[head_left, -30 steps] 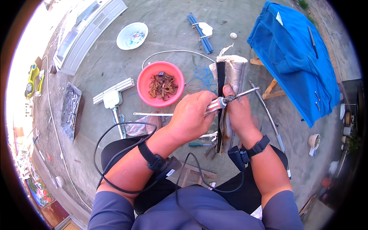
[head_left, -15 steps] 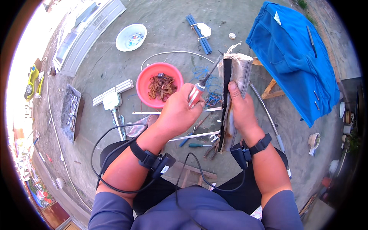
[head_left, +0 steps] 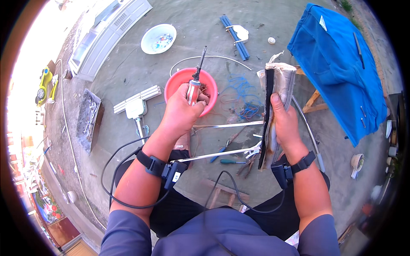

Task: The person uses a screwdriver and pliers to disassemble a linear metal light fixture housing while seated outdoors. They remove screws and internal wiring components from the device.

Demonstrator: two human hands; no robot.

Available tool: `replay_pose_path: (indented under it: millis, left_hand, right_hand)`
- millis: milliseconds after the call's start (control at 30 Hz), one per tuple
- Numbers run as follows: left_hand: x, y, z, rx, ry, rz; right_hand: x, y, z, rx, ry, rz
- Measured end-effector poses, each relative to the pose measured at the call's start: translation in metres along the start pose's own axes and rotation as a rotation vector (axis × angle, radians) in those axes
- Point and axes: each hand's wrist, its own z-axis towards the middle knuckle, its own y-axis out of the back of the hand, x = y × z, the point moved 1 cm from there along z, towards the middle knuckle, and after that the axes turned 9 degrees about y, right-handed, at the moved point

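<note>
My left hand (head_left: pixel 181 111) is closed round the red and clear handle of a screwdriver (head_left: pixel 193 91). Its dark shaft points up and away, with a black lump near the handle. Below it sits a pink bowl (head_left: pixel 171 87), partly hidden by that hand, with brown bits in it. At the right, my right hand (head_left: pixel 283 123) grips a flat, worn grey fabric pouch (head_left: pixel 282 79) with a black strip along its left edge. The pouch stands tall, frayed and stained, thumb on its near face. Screwdriver and pouch are well apart.
Pliers (head_left: pixel 245 167), a green-handled screwdriver (head_left: pixel 232 161) and thin blue wire (head_left: pixel 247 112) lie on the ground. A white basin (head_left: pixel 147 42) and bundled blue tubes (head_left: pixel 235 37) are farther off. Blue cloth (head_left: pixel 329 59) hangs over a wooden frame at right. A grey tray (head_left: pixel 88 121) holds metal tools.
My left hand has swung the screwdriver left, away from the pouch and over the pink bowl; its shaft now points more upright. My right hand still grips the pouch. The whole view has shifted slightly.
</note>
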Motion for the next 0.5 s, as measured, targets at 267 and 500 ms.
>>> replay_pose_path:
  millis: [267, 500]
  left_hand:
    - [0.000, 0.036, 0.004, -0.271, -0.026, 0.263]
    - [-0.016, 0.046, -0.009, -0.279, -0.055, 0.274]
  right_hand:
    - [-0.002, 0.005, 0.004, 0.017, 0.012, -0.002]
    - [-0.008, 0.009, 0.007, -0.066, 0.050, 0.057]
